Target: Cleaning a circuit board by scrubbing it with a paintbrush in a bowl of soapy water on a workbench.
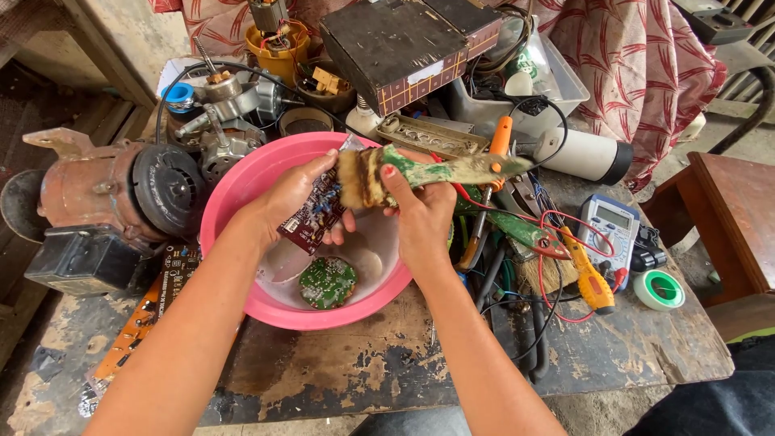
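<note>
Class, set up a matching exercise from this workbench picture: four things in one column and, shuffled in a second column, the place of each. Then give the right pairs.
Things:
1. paintbrush
2. dark red circuit board
3. round green circuit board
4. multimeter

Places:
A. lying in the bottom of the pink basin
B. held in the left hand over the basin
C. on the table, right of the basin
D. held in the right hand, bristles against a board

Pairs: 1-D, 2-B, 3-A, 4-C
</note>
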